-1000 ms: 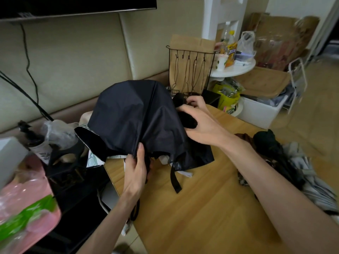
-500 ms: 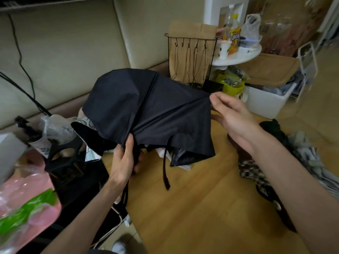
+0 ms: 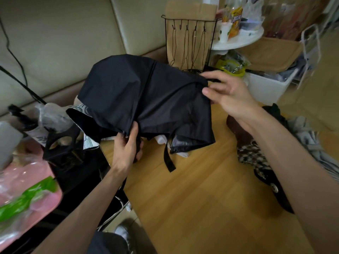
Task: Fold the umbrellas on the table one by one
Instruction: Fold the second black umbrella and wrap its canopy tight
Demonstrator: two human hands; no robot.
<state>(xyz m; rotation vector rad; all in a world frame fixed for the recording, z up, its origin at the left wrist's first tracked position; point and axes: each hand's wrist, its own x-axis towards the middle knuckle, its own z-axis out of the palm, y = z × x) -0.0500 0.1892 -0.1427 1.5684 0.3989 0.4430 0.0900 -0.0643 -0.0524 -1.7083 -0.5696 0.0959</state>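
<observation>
Pretty clearly somebody's home, looks like a lived-in living room. There's a padded beige sofa back (image 3: 64, 43) right behind a wooden table (image 3: 201, 198), with cables (image 3: 14, 57) trailing across it. Then a wire rack (image 3: 189, 43) with hooks and a paper bag (image 3: 190, 11) in it, a round white shelf (image 3: 244, 38) holding a cup (image 3: 224, 33) and a bottle (image 3: 235, 19), a white bin (image 3: 266, 87), and a pink plastic bag (image 3: 27, 180) off to the side.

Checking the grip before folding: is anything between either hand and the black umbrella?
Nothing visible. The left hand grips the black umbrella underneath, and the right hand pinches its canopy edge.
</observation>
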